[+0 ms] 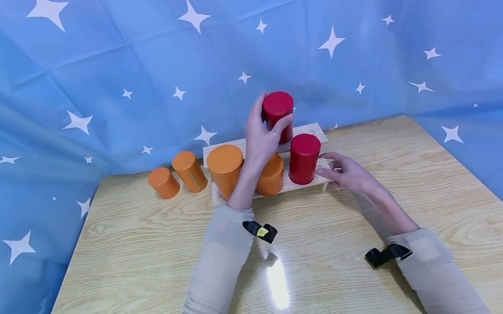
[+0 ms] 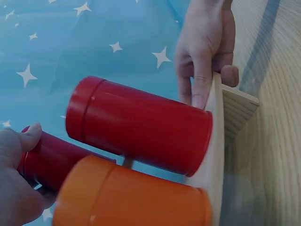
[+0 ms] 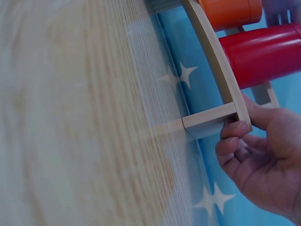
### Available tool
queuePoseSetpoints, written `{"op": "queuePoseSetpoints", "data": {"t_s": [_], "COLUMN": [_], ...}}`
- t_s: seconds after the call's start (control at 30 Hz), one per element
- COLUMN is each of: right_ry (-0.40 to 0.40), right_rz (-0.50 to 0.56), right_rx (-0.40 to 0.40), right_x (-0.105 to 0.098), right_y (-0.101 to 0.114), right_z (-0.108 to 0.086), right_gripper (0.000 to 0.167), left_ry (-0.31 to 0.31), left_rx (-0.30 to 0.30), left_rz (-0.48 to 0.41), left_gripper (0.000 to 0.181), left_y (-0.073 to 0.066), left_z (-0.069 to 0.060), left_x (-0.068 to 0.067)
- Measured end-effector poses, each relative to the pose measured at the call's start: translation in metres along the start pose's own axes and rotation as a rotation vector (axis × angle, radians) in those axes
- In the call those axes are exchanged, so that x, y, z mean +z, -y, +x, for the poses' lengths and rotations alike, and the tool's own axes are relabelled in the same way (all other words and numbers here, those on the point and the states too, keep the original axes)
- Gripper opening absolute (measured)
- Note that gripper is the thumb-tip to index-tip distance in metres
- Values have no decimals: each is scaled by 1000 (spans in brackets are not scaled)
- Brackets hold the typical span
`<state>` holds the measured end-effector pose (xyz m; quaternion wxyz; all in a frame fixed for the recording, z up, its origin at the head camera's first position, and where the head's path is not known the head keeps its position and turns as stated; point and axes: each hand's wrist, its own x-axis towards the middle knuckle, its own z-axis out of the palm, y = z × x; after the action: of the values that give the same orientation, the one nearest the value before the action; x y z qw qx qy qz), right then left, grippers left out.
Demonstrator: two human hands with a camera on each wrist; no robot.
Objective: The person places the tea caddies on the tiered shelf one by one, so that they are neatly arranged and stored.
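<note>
My left hand grips a red canister at the back tier of a two-tier wooden rack. Whether its base touches that tier is hard to tell. On the front tier stands a taller-looking red canister, with an orange canister left of it, partly behind my left forearm. A large orange canister stands at the tier's left end. My right hand pinches the right end of the front board, thumb above and fingers curled below, beside the red canister.
Left of the rack, a short orange canister and a slimmer orange canister stand on the wooden table. A blue cloth with white stars hangs right behind the rack. Black wrist cameras sit on both sleeves.
</note>
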<state>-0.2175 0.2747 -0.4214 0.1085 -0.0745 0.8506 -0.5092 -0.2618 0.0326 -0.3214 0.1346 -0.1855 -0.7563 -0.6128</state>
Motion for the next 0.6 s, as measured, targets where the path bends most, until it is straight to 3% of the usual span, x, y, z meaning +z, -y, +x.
{"op": "queuePoseSetpoints", "data": {"t_s": [0.4,0.6], "right_ry": [4,1], "right_rz": [-5,-4], "right_rx": [7,5], "right_x": [-1,0], "right_y": [-1,1], "right_z": [0,-1], "right_gripper": [70,70], "left_ry": [18,41], "left_rx": [-11,-18], "left_rz": [-9,35], "left_gripper": [81,77], "left_y": [10,13], "left_z": [6,12], "left_x": [8,9]}}
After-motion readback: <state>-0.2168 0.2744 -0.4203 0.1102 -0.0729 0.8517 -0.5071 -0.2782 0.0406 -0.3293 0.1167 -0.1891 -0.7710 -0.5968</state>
